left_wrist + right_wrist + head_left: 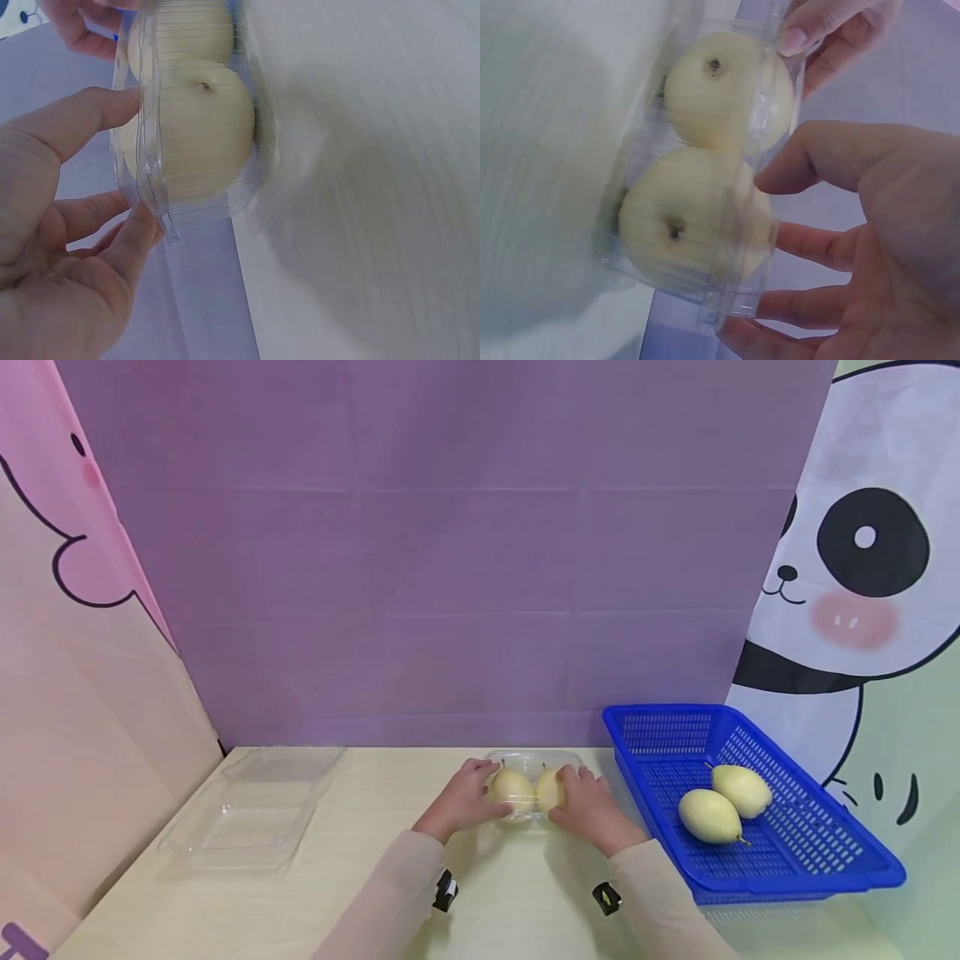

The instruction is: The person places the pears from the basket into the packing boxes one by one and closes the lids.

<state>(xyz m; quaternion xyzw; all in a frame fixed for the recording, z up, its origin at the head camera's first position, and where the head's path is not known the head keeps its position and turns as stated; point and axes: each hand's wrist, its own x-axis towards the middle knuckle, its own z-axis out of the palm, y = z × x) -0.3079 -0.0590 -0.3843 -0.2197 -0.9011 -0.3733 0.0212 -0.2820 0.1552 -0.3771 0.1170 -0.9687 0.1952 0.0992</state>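
A clear plastic clamshell box [534, 758] stands on the table in front of me with its lid down. Two pale yellow pears, the left one [512, 789] and the right one [550, 791], sit side by side inside it. My left hand [465, 797] grips the box's left end, thumb at the near rim and fingers around the side, as the left wrist view also shows along the lid seam [150, 142]. At the opposite end, my right hand [592, 810] holds the rim between thumb and fingers. Through the near wall, the right wrist view shows both pears' dark-marked ends.
Clear plastic packaging [255, 814] lies opened out at the table's left. To the right stands a blue slatted basket [787, 883] holding two more pears [708, 816]. A purple sheet [465, 568] hangs right behind the table's far edge.
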